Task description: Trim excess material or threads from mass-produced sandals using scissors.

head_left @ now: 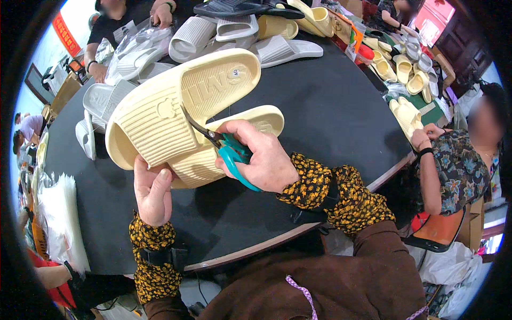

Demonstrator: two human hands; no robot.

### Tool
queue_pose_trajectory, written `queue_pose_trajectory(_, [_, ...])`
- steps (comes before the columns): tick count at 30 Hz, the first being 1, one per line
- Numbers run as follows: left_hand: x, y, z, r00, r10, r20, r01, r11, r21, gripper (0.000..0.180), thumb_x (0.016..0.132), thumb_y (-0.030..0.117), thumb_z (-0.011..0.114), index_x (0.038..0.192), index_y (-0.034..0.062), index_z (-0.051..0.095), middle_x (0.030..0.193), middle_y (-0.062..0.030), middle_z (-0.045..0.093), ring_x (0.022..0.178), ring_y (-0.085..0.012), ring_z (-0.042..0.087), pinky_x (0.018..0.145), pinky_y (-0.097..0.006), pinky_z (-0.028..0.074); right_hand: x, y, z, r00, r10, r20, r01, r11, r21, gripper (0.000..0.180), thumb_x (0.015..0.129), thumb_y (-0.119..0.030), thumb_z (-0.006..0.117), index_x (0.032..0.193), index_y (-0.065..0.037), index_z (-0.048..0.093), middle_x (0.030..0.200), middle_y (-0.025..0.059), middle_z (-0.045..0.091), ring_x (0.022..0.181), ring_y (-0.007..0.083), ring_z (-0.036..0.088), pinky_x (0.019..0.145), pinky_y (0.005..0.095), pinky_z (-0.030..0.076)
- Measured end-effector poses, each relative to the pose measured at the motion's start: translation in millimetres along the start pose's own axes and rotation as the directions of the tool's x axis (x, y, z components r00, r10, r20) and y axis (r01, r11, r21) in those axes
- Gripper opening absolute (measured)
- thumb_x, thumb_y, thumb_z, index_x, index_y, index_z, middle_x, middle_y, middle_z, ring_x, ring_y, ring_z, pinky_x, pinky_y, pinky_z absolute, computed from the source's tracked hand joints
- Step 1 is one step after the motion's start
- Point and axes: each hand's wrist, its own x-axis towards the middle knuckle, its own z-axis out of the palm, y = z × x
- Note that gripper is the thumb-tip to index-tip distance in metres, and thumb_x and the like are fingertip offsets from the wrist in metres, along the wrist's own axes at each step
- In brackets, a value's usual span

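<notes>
A pale yellow slide sandal (154,128) with a ribbed strap and a raised bear shape is held up over the table, tilted. My left hand (153,189) grips the front edge of its strap from below, thumb out. A second yellow sandal (261,118) lies just under and behind it. In my right hand (261,154) are teal-handled scissors (232,157), fingers wrapped round the loops. Their dark blades reach along the strap's edge near the foot opening. Whether the blades are parted is hard to make out.
Grey slides (192,40) and yellow ones are heaped at the table's far side, where another person handles a clear plastic bag (144,37). A stack of clear bags (64,218) hangs by the left edge. A co-worker (453,165) at right holds yellow sandals (405,116).
</notes>
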Motion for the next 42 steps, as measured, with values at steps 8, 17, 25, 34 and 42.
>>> queue_pose_trajectory(8, [0, 1, -2, 1.000, -0.015, -0.022, 0.015, 1.000, 0.026, 0.062, 0.088, 0.016, 0.057, 0.138, 0.0014, 0.024, 0.132, -0.0129, 0.044, 0.117, -0.0244, 0.048, 0.094, -0.036, 0.042, 2, 4, -1, 1.000, -0.025, 0.014, 0.025, 1.000, 0.005, 0.044, 0.077, -0.013, 0.073, 0.113, 0.000, 0.050, 0.083, 0.0078, 0.062, 0.072, 0.0085, 0.057, 0.068, 0.0248, 0.047])
queue_pose_trajectory(17, [-1, -3, -2, 0.999, -0.012, -0.037, 0.012, 1.000, 0.010, 0.064, 0.088, 0.017, 0.057, 0.139, 0.0034, 0.022, 0.133, -0.0127, 0.043, 0.116, -0.0248, 0.049, 0.093, -0.038, 0.042, 0, 6, -3, 1.000, 0.010, 0.016, -0.011, 0.998, 0.059, 0.044, 0.077, -0.024, 0.071, 0.110, -0.001, 0.052, 0.083, 0.0174, 0.063, 0.076, 0.0283, 0.065, 0.068, 0.0344, 0.050])
queue_pose_trajectory(25, [1, -1, -6, 0.999, -0.045, -0.019, 0.045, 0.999, -0.026, 0.058, 0.088, 0.015, 0.056, 0.137, 0.0044, 0.026, 0.129, -0.0133, 0.047, 0.110, -0.0224, 0.052, 0.086, -0.032, 0.044, 0, 16, -5, 0.999, -0.012, -0.030, 0.013, 1.000, 0.018, 0.043, 0.078, -0.009, 0.072, 0.112, 0.001, 0.049, 0.078, 0.0019, 0.057, 0.071, 0.0041, 0.050, 0.066, 0.0216, 0.044])
queue_pose_trajectory(34, [0, 2, -3, 0.994, -0.070, -0.080, 0.062, 0.994, -0.092, 0.051, 0.087, 0.016, 0.058, 0.129, 0.0033, 0.032, 0.116, -0.0136, 0.055, 0.097, -0.0184, 0.056, 0.082, -0.029, 0.042, -2, 24, -5, 0.999, 0.045, -0.007, -0.045, 0.999, -0.002, 0.043, 0.077, -0.006, 0.072, 0.112, 0.001, 0.049, 0.083, 0.0028, 0.060, 0.076, 0.0031, 0.052, 0.070, 0.0215, 0.046])
queue_pose_trajectory(42, [3, 4, -9, 0.987, -0.103, -0.120, 0.080, 0.979, -0.186, 0.045, 0.089, 0.016, 0.053, 0.127, 0.0026, 0.035, 0.118, -0.0119, 0.055, 0.100, -0.0193, 0.056, 0.086, -0.033, 0.043, -2, 17, -8, 0.999, -0.020, -0.039, 0.023, 0.998, 0.061, 0.043, 0.077, -0.004, 0.071, 0.114, 0.001, 0.049, 0.091, 0.0054, 0.062, 0.079, 0.0046, 0.055, 0.072, 0.0228, 0.048])
